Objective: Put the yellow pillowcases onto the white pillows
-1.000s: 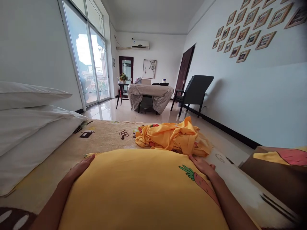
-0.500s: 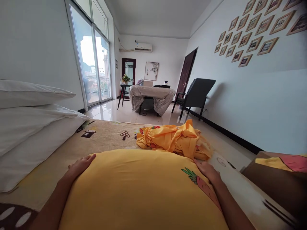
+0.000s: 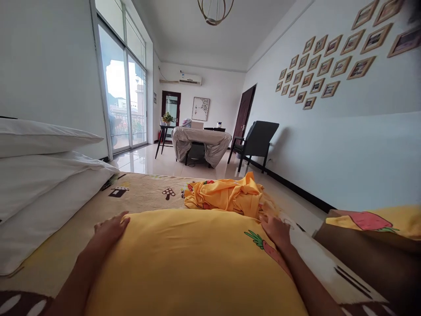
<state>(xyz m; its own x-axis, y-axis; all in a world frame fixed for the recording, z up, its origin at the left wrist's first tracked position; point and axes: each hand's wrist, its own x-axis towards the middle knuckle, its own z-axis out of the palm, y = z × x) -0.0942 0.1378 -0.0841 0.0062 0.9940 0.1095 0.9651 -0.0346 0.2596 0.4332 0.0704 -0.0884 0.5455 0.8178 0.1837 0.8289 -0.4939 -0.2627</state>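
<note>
A plump yellow pillow point(image 3: 194, 259) with a printed carrot fills the lower middle of the head view. My left hand point(image 3: 111, 227) is closed on its far left corner. At the far right corner my right hand point(image 3: 276, 230) grips the pillow too, its fingertips partly hidden by the fabric. Just beyond the pillow lies a crumpled orange-yellow cloth point(image 3: 226, 193), close to my right hand. All this rests on a beige patterned blanket point(image 3: 141, 197) over the bed.
White pillows point(image 3: 42, 180) are stacked at the left. A cardboard box point(image 3: 348, 250) with yellow printed fabric point(image 3: 378, 219) over its edge stands at the right. Farther off are a plastic-covered table point(image 3: 200, 135) and a dark chair point(image 3: 258, 138).
The view has tilted up and turned slightly right, bringing a ceiling lamp and more of the fabric on the box into sight. Both hands keep their grip on the pillow's corners.
</note>
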